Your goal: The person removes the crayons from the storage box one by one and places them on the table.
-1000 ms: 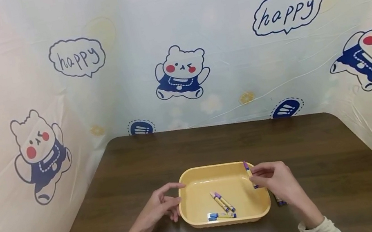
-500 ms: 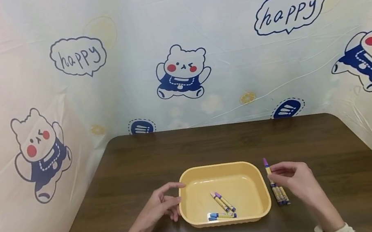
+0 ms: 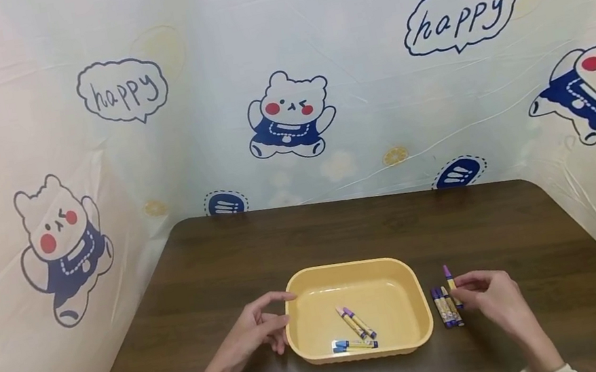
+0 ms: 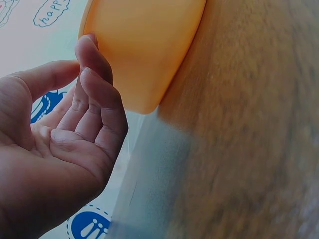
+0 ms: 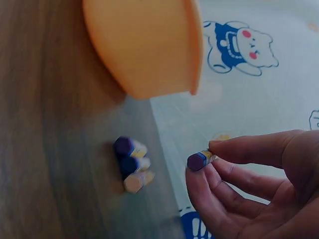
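A purple crayon (image 3: pixel 449 279) with a yellow wrapper is pinched upright between the thumb and fingers of my right hand (image 3: pixel 497 296). It stands at the right end of a row of three crayons (image 3: pixel 446 307) lying side by side on the table. In the right wrist view, the flat purple end (image 5: pixel 196 162) of the held crayon faces the camera. My left hand (image 3: pixel 254 329) touches the left rim of a yellow tray (image 3: pixel 364 356) with its fingertips. Inside the tray lie a pale pink crayon (image 3: pixel 352 324), a purple crayon (image 3: pixel 361 322) and two blue crayons (image 3: pixel 355 345).
The dark wooden table (image 3: pixel 215 260) extends behind the tray and to both sides. A pale printed curtain (image 3: pixel 367 100) with bears and the word happy surrounds it at the back and sides.
My right hand has carried the purple crayon from over the tray's right edge rightward, past it to the crayon row. My left hand and the tray stay put.
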The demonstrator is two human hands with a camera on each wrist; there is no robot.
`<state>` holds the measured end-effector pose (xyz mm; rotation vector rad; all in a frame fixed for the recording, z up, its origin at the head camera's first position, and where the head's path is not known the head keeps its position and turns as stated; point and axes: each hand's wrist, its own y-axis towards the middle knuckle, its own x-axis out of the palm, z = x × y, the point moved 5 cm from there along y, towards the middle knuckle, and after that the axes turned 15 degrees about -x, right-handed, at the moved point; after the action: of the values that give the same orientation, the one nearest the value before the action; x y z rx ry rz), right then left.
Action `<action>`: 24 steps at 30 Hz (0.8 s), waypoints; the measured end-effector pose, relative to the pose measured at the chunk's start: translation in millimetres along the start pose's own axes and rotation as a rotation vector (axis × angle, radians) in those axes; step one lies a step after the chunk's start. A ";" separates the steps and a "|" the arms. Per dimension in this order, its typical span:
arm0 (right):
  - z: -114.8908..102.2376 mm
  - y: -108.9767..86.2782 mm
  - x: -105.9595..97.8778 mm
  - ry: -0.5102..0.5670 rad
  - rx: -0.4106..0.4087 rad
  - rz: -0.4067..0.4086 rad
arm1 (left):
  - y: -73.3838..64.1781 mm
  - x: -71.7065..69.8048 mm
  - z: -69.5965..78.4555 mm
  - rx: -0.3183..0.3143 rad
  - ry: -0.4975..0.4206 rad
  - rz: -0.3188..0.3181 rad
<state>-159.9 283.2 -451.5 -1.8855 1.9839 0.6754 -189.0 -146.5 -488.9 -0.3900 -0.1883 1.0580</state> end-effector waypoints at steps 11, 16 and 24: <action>24.0 1.1 5.3 -0.076 0.030 -0.081 | -1.9 -0.1 0.3 -0.008 -0.003 0.008; 26.5 2.5 7.2 -0.102 0.039 -0.095 | -2.2 0.7 1.3 -0.006 -0.010 0.002; 26.2 1.1 7.7 -0.133 0.067 -0.116 | -2.1 0.7 0.2 -0.007 -0.007 -0.003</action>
<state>-163.9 290.8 -477.4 -1.8495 1.7793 0.6751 -187.0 -146.8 -487.9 -0.3925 -0.1992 1.0557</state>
